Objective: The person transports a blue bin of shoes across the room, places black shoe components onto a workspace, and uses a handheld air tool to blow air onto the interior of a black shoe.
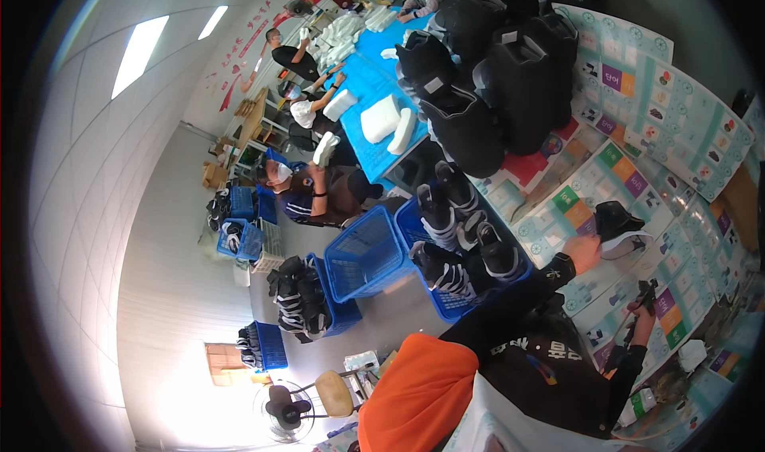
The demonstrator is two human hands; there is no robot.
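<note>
My left hand [584,254] is closed on the edge of a black and pale grey shoe upper [618,227], held over the worktable. In my right hand [642,324] is a small dark hand tool [647,296], whose exact kind is too small to make out. The tool is apart from the shoe upper, a little nearer to my body. Under both hands lie printed sheets [590,288] with coloured squares and small pictures.
A big pile of black shoe uppers [522,85] rises at the table's far side. Blue baskets [446,304] of shoe uppers stand to the left, one blue basket [362,253] beside them. Several people sit at a blue table [382,61] with white bundles [381,119]. A fan [287,408] stands lower left.
</note>
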